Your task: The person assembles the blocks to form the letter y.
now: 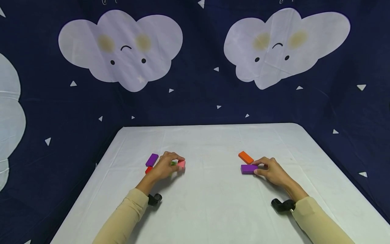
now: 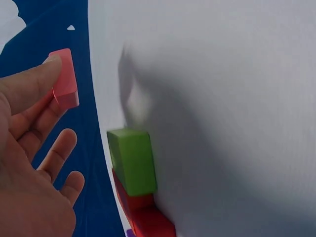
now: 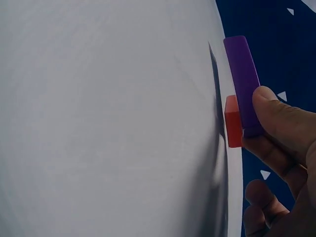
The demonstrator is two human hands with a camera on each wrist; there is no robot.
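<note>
My left hand (image 1: 164, 166) pinches a pink block (image 2: 64, 81) between thumb and fingers, held above the table in the left wrist view. Below it a green block (image 2: 132, 160) sits beside red pieces (image 2: 154, 223). A purple block (image 1: 151, 160) lies farther back on the left, partly hidden red (image 1: 148, 169) showing in front of it. Over on the right side, my right hand (image 1: 272, 172) grips one end of a long purple block (image 3: 242, 81) with thumb and fingertips. Just behind that block an orange block (image 1: 245, 157) rests at a slant on the table.
A white-covered table (image 1: 210, 203) spreads under both arms. Its far edge meets a dark blue cloth backdrop (image 1: 195, 105) printed with clouds and small triangles. Black wrist mounts (image 1: 282, 205) stick out near both sleeves.
</note>
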